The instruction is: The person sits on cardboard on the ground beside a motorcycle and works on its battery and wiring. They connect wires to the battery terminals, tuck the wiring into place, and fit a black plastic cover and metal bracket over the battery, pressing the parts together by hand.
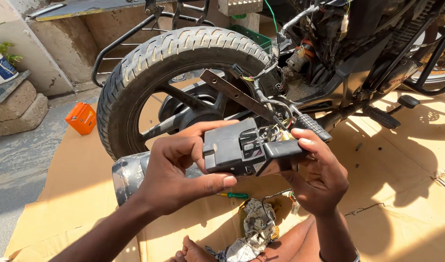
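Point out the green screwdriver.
In the head view, the screwdriver lies on the cardboard just below the left hand, above the patterned rag.

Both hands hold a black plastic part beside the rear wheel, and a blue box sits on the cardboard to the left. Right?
Not quite: in the head view the box is orange. Left hand and right hand do hold the black plastic part beside the rear wheel.

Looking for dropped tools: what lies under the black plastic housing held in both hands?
Below the black plastic housing: a green-handled screwdriver and a patterned rag on the cardboard. The hands hide whatever lies directly beneath.
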